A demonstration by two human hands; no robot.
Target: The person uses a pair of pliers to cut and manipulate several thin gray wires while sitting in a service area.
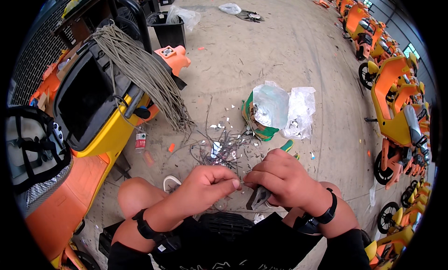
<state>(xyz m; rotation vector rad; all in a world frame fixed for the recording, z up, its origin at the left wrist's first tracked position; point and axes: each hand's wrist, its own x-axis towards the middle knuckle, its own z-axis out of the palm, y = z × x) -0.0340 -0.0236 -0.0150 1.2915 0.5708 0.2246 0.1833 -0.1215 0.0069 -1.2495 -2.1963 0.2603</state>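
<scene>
My left hand (207, 185) is closed in a pinch, thumb against forefinger, at the tip of a thin wire (241, 183); little of the wire shows. My right hand (284, 179) almost meets it, its thumb and forefinger pinched by the same wire. Under the right palm sit pliers (258, 198), their dark grey jaws pointing back toward me. Green-and-yellow handles (287, 146) stick out beyond the knuckles. On the floor just past my hands lies a tangle of cut wires (219, 148) with white scraps among it.
An open green sack (254, 123) with silvery lining stands ahead, clear plastic (301, 112) beside it. At left, a yellow-and-orange scooter (100, 144) carries a grey cable bundle (140, 74). Behind it is a black bin (170, 33). Parked scooters (389, 95) line the right.
</scene>
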